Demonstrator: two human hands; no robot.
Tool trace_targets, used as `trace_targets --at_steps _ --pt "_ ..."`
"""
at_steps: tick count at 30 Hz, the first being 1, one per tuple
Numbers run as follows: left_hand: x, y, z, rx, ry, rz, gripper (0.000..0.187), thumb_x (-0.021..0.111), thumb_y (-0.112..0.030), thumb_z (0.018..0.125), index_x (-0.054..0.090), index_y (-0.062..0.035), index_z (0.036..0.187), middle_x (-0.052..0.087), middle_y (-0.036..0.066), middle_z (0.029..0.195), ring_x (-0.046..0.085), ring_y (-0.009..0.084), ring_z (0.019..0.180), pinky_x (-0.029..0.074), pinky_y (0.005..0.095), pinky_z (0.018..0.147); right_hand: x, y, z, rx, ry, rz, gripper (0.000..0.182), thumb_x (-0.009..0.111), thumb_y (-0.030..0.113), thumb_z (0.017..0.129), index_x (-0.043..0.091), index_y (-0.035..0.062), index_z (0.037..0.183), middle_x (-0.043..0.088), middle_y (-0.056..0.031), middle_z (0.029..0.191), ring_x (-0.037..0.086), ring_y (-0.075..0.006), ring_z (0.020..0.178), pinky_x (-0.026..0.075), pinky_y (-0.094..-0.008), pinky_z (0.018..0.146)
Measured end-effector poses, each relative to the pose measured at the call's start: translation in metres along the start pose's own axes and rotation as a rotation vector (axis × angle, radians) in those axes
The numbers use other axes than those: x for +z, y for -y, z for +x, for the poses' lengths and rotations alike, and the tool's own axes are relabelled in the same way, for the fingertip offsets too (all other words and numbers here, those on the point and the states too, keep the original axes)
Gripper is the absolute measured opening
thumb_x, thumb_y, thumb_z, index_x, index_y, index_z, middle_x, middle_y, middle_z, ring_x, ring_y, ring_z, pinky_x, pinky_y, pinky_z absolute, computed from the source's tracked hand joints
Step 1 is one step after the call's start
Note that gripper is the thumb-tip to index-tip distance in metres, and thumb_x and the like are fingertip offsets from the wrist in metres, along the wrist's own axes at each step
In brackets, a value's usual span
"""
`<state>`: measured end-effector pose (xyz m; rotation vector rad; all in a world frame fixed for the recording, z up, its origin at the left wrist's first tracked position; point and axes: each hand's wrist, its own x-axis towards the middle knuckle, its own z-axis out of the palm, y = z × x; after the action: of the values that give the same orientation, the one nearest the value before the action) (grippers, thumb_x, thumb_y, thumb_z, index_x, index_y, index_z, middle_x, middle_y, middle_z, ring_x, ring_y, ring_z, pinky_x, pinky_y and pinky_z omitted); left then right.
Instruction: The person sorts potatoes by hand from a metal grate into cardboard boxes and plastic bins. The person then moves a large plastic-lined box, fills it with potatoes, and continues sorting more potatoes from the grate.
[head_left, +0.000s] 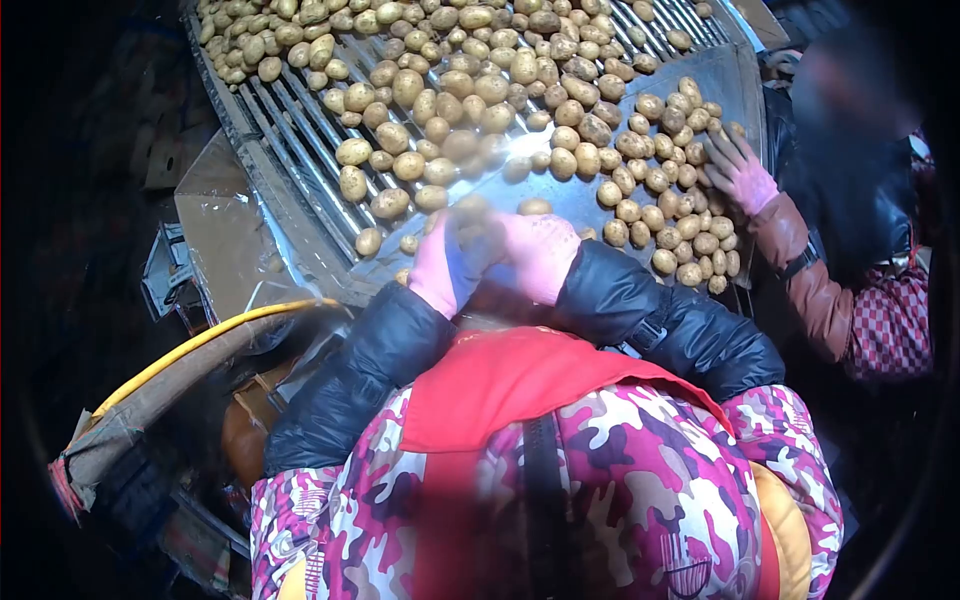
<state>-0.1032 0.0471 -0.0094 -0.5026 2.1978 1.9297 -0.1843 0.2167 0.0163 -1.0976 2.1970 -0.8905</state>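
In the head view, my left hand and my right hand are close together in front of my chest, at the near edge of the sorting table. Both wear pink gloves with darker palms. A blurred patch covers the fingers where the hands meet, so I cannot make out their grip or anything between them. Just beyond the hands, several loose potatoes lie on the metal roller bars. A single potato sits right above my right hand on the smooth metal sheet.
A thick heap of potatoes covers the far rollers. At right, a co-worker's gloved hand rests beside a cluster of potatoes. To the left are a cardboard piece and a sack with a yellow rim.
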Motion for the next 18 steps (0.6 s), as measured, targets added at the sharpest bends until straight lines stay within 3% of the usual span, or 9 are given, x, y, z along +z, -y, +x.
trace_targets --at_steps 2,3,7,8,10,11,14,17,18 --pt "-0.008 0.014 0.007 0.132 0.103 -0.003 0.036 0.066 -0.022 0.100 0.060 0.0004 0.128 0.067 0.010 0.117 0.064 0.0171 0.106 0.054 0.0310 0.091 -0.003 0.007 -0.007 -0.002 -0.030 -0.013 0.048 0.077 0.036 0.086 0.059 0.0045 0.116 0.071 -0.0203 0.103 0.070 -0.0387 0.101 0.056 -0.0457 0.084" --pt "-0.004 -0.042 -0.002 -0.357 0.062 -0.167 0.028 0.053 -0.018 0.106 0.062 0.0003 0.125 0.068 0.008 0.111 0.063 0.0119 0.101 0.054 0.0278 0.083 -0.001 0.005 -0.008 -0.020 -0.044 -0.026 0.050 0.077 0.038 0.086 0.059 0.0045 0.119 0.071 -0.0207 0.105 0.070 -0.0394 0.101 0.056 -0.0454 0.084" --pt "-0.006 -0.021 0.000 -0.274 0.056 -0.376 0.029 0.051 -0.024 0.107 0.066 -0.0019 0.119 0.067 0.005 0.106 0.063 0.0113 0.093 0.051 0.0260 0.075 0.021 -0.013 -0.010 -0.147 -0.175 0.031 0.061 0.079 0.036 0.086 0.057 0.0054 0.134 0.073 -0.0198 0.109 0.072 -0.0352 0.100 0.057 -0.0431 0.087" --pt "-0.006 -0.021 -0.001 -0.269 0.053 -0.395 0.028 0.052 -0.024 0.106 0.067 -0.0024 0.117 0.067 0.005 0.106 0.063 0.0125 0.092 0.051 0.0264 0.074 0.025 -0.013 -0.018 0.003 -0.186 0.159 0.063 0.080 0.034 0.086 0.056 0.0055 0.137 0.073 -0.0187 0.109 0.073 -0.0323 0.098 0.058 -0.0419 0.085" --pt "-0.004 -0.001 -0.002 -0.174 0.017 -0.460 0.027 0.053 -0.023 0.106 0.067 -0.0026 0.116 0.067 0.005 0.107 0.063 0.0134 0.093 0.050 0.0265 0.074 0.010 0.014 -0.025 0.198 -0.196 0.386 0.068 0.081 0.031 0.087 0.051 0.0070 0.143 0.073 -0.0165 0.109 0.073 -0.0257 0.092 0.059 -0.0388 0.079" --pt "-0.008 0.004 -0.001 0.072 0.067 -0.179 0.028 0.054 -0.023 0.106 0.065 -0.0029 0.122 0.067 0.006 0.110 0.063 0.0141 0.097 0.051 0.0266 0.076 0.009 0.017 -0.026 0.244 -0.199 0.485 0.071 0.082 0.028 0.087 0.049 0.0085 0.146 0.073 -0.0155 0.109 0.073 -0.0219 0.088 0.060 -0.0368 0.075" --pt "0.000 0.014 -0.004 0.303 -0.055 0.033 0.039 0.053 -0.031 0.107 0.063 0.0001 0.128 0.070 0.009 0.106 0.066 0.0166 0.095 0.053 0.0312 0.085 0.020 0.007 -0.028 0.257 -0.215 0.602 0.074 0.082 0.025 0.087 0.046 0.0120 0.150 0.073 -0.0154 0.109 0.073 -0.0172 0.082 0.060 -0.0339 0.067" --pt "0.001 -0.003 -0.005 -0.160 -0.062 -0.420 0.040 0.055 -0.031 0.107 0.060 -0.0011 0.134 0.071 0.010 0.113 0.067 0.0195 0.100 0.053 0.0327 0.090 0.015 0.019 -0.032 0.428 -0.157 0.859 0.070 0.081 0.024 0.088 0.048 0.0131 0.149 0.073 -0.0158 0.111 0.073 -0.0187 0.089 0.060 -0.0350 0.072" --pt "0.002 0.003 -0.003 -0.122 -0.029 -0.323 0.042 0.056 -0.033 0.107 0.061 -0.0014 0.133 0.071 0.009 0.111 0.067 0.0196 0.099 0.053 0.0325 0.089 0.011 0.025 -0.034 0.484 -0.141 0.870 0.069 0.081 0.025 0.088 0.049 0.0132 0.147 0.073 -0.0158 0.111 0.073 -0.0199 0.092 0.059 -0.0358 0.075"
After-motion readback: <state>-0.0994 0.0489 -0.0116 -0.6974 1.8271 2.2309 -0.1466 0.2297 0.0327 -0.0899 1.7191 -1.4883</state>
